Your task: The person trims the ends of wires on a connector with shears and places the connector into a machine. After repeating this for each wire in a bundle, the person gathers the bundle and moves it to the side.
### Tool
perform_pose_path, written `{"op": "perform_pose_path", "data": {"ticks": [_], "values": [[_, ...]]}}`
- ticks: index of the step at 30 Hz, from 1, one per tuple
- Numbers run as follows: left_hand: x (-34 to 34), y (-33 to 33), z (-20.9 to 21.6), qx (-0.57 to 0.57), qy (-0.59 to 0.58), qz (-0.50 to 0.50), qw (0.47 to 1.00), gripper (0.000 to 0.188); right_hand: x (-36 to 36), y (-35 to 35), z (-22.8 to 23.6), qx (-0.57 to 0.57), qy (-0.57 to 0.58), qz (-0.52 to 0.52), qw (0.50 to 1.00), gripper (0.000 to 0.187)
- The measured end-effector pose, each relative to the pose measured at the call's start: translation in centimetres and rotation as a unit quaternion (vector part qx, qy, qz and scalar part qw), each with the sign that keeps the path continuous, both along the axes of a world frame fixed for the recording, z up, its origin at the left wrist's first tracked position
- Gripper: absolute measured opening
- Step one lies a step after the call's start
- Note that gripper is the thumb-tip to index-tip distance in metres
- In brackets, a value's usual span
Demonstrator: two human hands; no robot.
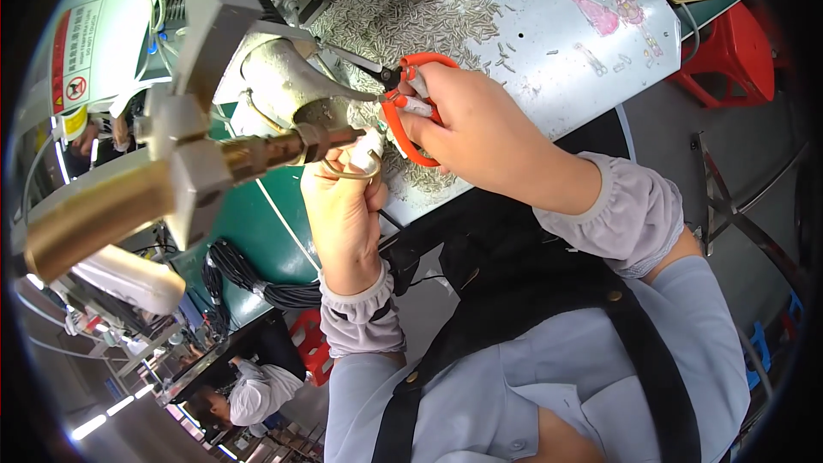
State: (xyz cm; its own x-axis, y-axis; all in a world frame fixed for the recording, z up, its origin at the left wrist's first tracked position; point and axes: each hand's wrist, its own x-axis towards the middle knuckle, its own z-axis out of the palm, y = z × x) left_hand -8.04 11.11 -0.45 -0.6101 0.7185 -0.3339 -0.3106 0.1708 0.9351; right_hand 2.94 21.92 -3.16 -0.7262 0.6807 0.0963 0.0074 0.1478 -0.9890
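Note:
My right hand (484, 124) is closed round a pair of scissors (429, 59) with orange-red handles. Their dark blades point up and left, toward the machine. White wraps cover fingertips on both hands. Below the scissors, my left hand (340, 210) is raised with its fingers closed, right by the tip of a brass-coloured rod (261, 156). A thin tan loop (351, 175) curves in front of its fingers; what they pinch is hidden. Just above sits a rounded metal machine part (279, 73).
Many small metal pins (411, 21) lie heaped over the white worktop (549, 51). Bundled black cables (249, 270) rest on a green surface at left. A red stool (733, 60) stands at right. Another person (257, 394) is farther off, lower left.

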Motion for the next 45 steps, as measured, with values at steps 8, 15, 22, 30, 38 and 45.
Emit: {"op": "perform_pose_path", "data": {"ticks": [8,15,22,30,38,45], "values": [[2.2,-4.9,1.8,0.066,-0.158,-0.034,0.985,0.013,2.7,-3.9,1.6,-0.179,0.056,0.074,0.98,0.016],[3.9,-9.1,2.2,0.081,-0.131,-0.014,0.988,0.017,4.1,-8.0,2.9,-0.361,0.078,0.125,0.921,0.014],[5.0,-10.4,2.3,0.054,0.024,0.039,0.998,0.018,4.5,-9.9,1.9,-0.158,0.057,0.091,0.982,0.015],[5.5,-9.5,2.0,0.053,0.077,0.063,0.994,0.015,7.1,-8.7,1.4,-0.177,-0.023,0.318,0.931,0.035],[6.2,-9.0,1.4,0.084,0.235,0.033,0.968,0.01,8.3,-7.5,2.2,-0.434,-0.02,0.433,0.79,0.05],[6.4,-9.4,1.7,0.077,0.214,0.028,0.973,0.017,8.4,-7.6,2.2,-0.467,-0.046,0.451,0.759,0.051]]}}
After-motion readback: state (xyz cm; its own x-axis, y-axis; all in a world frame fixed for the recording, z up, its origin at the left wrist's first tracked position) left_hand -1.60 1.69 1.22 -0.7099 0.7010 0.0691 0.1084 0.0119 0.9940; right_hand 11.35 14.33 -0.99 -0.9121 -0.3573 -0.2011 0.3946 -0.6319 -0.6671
